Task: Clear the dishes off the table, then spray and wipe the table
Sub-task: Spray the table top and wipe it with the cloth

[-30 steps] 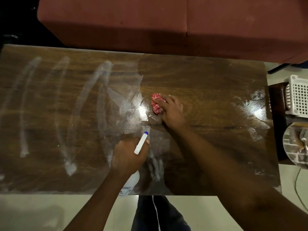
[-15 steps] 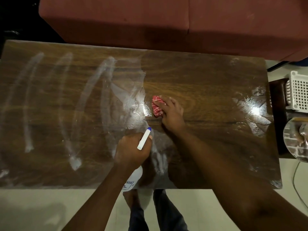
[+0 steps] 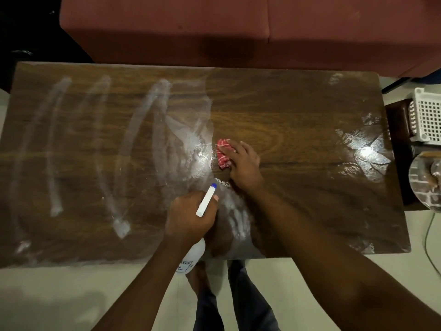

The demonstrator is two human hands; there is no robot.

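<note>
The dark wooden table [image 3: 298, 111] fills the view, with white foamy spray streaks across its left half and a smeared wet patch in the middle. My right hand [image 3: 243, 163] presses a crumpled red and white checked cloth [image 3: 222, 152] onto the table's centre. My left hand [image 3: 191, 216] grips a white spray bottle [image 3: 206, 199] near the front edge; its blue-tipped nozzle points up and away, and the bottle's body hangs below my wrist.
A red sofa [image 3: 238, 27] runs along the table's far edge. To the right stands a low dark stand with a white perforated basket [image 3: 427, 118] and a clear plate [image 3: 424, 185]. A cable [image 3: 428, 235] lies on the pale floor. My legs are below the front edge.
My right hand and the cloth have shifted slightly toward the front of the table. The left hand with the bottle has barely moved. The camera has tilted a little.
</note>
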